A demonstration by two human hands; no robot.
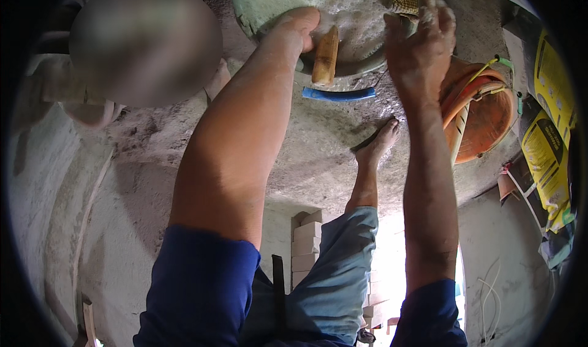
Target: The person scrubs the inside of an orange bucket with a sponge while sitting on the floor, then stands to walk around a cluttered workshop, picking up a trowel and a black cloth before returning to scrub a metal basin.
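Observation:
A round basin [248, 7] of cloudy, foamy water stands at the top of the view. My left hand [303, 23] is at its near left part, fingers partly hidden, so I cannot tell whether it holds anything. My right hand [422, 48] is over the right side, fingers spread and curled beside a yellowish mesh-textured pad [411, 0]; whether it grips the pad is unclear. Between my hands, a wooden piece [326, 58], perhaps a handle, leans over the near rim. A curved blue strip [339, 94] lies just below the basin.
Stacked orange buckets [487, 117] lie tilted at the right, with a pale stick against them. Yellow and black bags [544, 159] are at the far right. My bare foot [381, 140] rests on the rough floor. A blurred round patch covers the upper left.

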